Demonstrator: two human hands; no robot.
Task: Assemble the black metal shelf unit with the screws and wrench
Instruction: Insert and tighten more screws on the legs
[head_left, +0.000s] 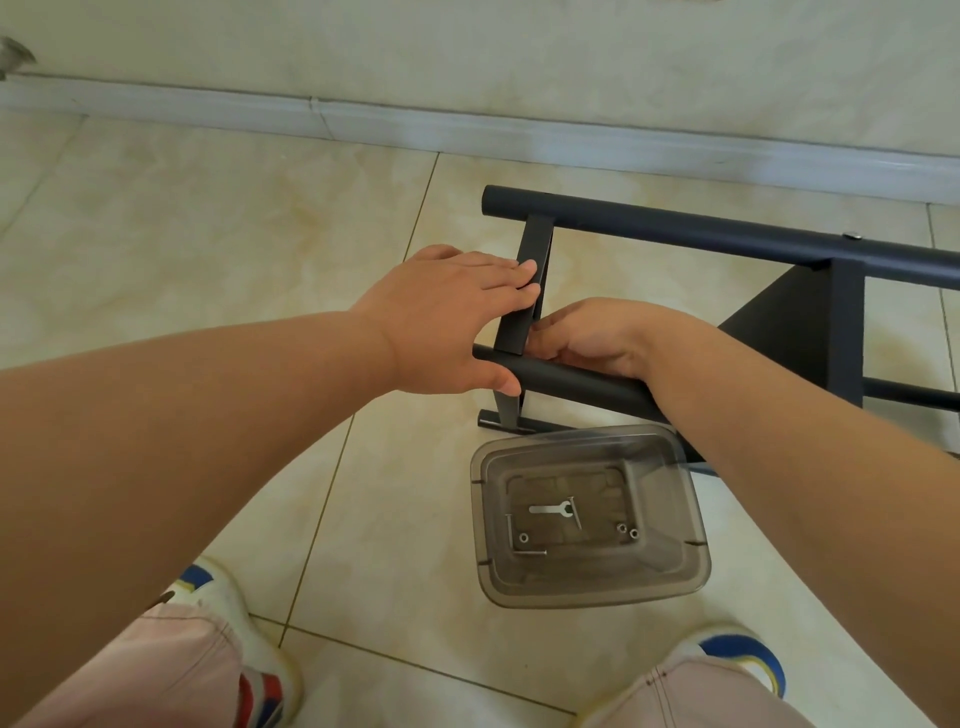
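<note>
Two hands work at the near end of the black metal shelf unit (675, 234), which lies on its side on the tiled floor (208, 218), stretching off toward three o'clock. Three round tubes of it show: one far, one near under the hands, and one low against the tiles at the six o'clock side. Two flat shelf panels cross between them, the end panel (524, 291) and a second (810, 338) farther toward three o'clock. One left hand (447, 322) lays its fingers nearly straight along the end panel, thumb hooked under the near tube, clasping the joint. One right hand (587, 338) sits just beside it at three o'clock, fingers curled in behind the panel and resting on the near tube; whether it pinches anything I cannot tell. One clear plastic tub (589, 519) stands at six o'clock of the hands, touching the low tube. Inside it lie one small flat wrench (550, 508), about three long screws (531, 553) and three small nuts (627, 530). Two shoes, one at seven o'clock (244, 639) and one at five (743, 660), stand on the tiles.
</note>
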